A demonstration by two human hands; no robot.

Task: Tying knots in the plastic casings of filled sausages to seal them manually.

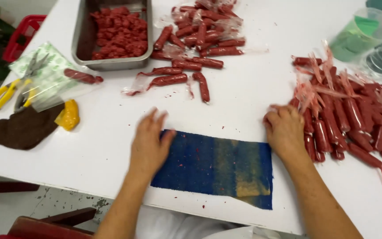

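Observation:
A blue cloth (pixel 217 166) with a yellowish stain lies flat near the front edge of the white table (pixel 244 93). My left hand (pixel 149 141) rests flat on the cloth's left end, fingers spread, holding nothing. My right hand (pixel 284 130) sits at the cloth's upper right corner, fingers curled down against a pile of red sausage-shaped packets in clear plastic (pixel 354 115). Whether it grips one is hidden by the back of the hand.
A metal tray (pixel 81 35) with red chunks stands at the back left. More red packets (pixel 200 40) lie at the back middle. Yellow-handled pliers (pixel 12 88), clear bags, a brown cloth (pixel 21 128) and a yellow piece (pixel 68 116) sit at the left. Plastic cups (pixel 363 33) stand far right.

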